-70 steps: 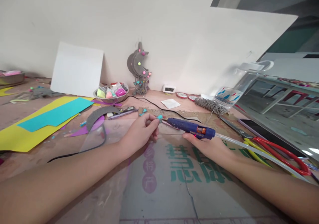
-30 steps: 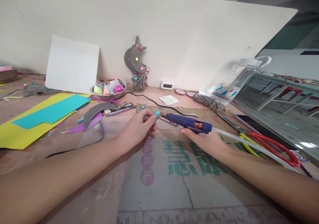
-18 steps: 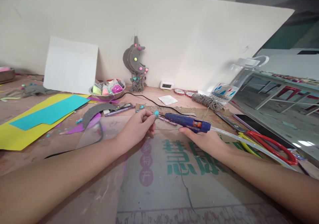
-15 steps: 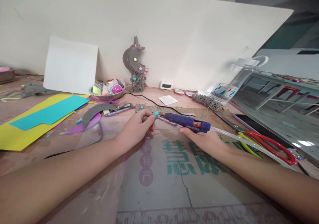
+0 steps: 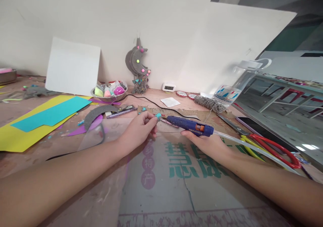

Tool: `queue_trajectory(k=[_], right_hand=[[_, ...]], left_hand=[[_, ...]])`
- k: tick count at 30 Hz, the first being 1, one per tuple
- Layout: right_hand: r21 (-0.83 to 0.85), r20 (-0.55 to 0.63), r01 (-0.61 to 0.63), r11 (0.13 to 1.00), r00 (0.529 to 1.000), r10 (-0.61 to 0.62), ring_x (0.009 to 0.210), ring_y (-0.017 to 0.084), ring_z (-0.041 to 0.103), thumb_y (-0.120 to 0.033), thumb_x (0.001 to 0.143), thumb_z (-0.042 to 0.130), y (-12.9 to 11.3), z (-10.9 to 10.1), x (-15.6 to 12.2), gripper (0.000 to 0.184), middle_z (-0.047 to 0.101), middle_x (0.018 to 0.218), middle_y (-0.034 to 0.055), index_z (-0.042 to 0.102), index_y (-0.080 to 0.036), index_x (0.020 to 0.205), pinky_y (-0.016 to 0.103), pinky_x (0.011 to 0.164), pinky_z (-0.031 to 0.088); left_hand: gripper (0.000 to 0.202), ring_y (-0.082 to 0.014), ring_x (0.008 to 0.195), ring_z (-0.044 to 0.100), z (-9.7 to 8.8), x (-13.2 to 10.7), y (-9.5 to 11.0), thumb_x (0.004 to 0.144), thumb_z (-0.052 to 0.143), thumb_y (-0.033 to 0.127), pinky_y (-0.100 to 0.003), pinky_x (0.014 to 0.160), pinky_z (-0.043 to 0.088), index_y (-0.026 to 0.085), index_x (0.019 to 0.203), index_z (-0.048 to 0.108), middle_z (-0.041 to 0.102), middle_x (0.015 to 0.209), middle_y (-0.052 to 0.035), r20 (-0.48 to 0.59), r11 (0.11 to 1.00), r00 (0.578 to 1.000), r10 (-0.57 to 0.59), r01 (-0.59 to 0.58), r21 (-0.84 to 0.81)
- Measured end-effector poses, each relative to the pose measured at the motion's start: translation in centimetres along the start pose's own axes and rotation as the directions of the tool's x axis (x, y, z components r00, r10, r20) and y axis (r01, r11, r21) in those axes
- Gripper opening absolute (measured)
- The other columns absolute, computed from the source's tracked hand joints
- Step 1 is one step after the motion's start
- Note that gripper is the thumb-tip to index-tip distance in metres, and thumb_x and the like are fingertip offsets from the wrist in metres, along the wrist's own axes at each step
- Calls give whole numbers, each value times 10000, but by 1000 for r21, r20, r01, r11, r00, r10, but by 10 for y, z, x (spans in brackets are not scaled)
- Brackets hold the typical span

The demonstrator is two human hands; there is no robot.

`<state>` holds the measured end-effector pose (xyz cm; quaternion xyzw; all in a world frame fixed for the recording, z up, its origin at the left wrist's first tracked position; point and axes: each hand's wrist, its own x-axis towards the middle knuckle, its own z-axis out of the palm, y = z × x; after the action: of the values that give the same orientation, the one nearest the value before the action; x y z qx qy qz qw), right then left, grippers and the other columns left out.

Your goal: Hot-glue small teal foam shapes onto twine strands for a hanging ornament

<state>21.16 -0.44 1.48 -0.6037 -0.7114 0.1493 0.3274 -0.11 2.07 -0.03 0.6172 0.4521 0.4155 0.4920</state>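
Observation:
My left hand [image 5: 139, 130] pinches a small teal piece [image 5: 158, 115] between thumb and fingertips, just above the table. My right hand [image 5: 205, 142] is closed around a blue glue gun [image 5: 189, 125] with an orange trigger, held level with a clear glue stick [image 5: 242, 144] trailing to the right. The gun's nozzle points left and sits almost against the teal piece. Both hands hover over a flattened cardboard sheet [image 5: 176, 180] with green printed characters.
Yellow and teal paper sheets [image 5: 37, 117] lie at the left. A metal bowl of coloured clay [image 5: 109, 91], a grey moon ornament [image 5: 138, 67], grey twine [image 5: 209, 103], a plastic bottle [image 5: 236, 85], red-and-yellow scissors [image 5: 272, 148], a phone [image 5: 259, 129] and a black cable [image 5: 151, 103] surround the hands.
The hands have hardly shifted; the glue gun's nozzle stays at the teal piece. The view has drifted slightly.

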Motion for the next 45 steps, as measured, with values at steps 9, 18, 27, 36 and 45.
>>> queue_trajectory(k=[9, 18, 27, 36, 45], right_hand=[[18, 65, -106, 994, 992, 104, 397, 163, 495, -509, 717, 596, -4, -2, 1, 279, 513, 417, -38, 660, -241, 764, 258, 362, 345], [20, 47, -143, 990, 989, 142, 480, 177, 549, -545, 701, 596, -2, -1, 0, 315, 582, 488, -19, 641, -234, 678, 261, 412, 398], [27, 62, -116, 993, 991, 114, 470, 193, 550, -542, 713, 596, -3, -3, 1, 312, 569, 467, -16, 665, -244, 772, 275, 405, 395], [106, 60, -70, 992, 996, 64, 639, 226, 622, -493, 725, 613, -3, -3, 2, 277, 664, 642, 12, 668, -252, 849, 290, 507, 472], [66, 84, -80, 995, 994, 75, 563, 184, 590, -518, 735, 588, 4, 0, 2, 326, 649, 648, -1, 657, -240, 891, 272, 466, 442]], left_hand=[[200, -92, 524, 555, 0, -1, 2, 866, 447, 344, -201, 506, 465, 183, 749, 423, 534, 606, 36, 16, 1000, 1000, 24, -24, -9], [197, -96, 528, 557, 0, -1, 3, 862, 454, 349, -210, 519, 469, 186, 756, 422, 537, 608, 37, 31, 1000, 999, 13, -12, -14], [214, -95, 536, 555, 1, -1, -1, 851, 474, 389, -219, 538, 471, 192, 780, 428, 536, 614, 44, 46, 998, 999, 2, 1, -58], [213, -98, 526, 557, 1, -4, 4, 837, 486, 381, -216, 530, 456, 188, 760, 438, 543, 603, 40, 28, 999, 1000, 1, 0, -47], [242, -90, 511, 538, 0, 1, 0, 841, 474, 400, -194, 491, 434, 181, 742, 445, 539, 603, 32, -1, 997, 1000, 27, -27, -72]])
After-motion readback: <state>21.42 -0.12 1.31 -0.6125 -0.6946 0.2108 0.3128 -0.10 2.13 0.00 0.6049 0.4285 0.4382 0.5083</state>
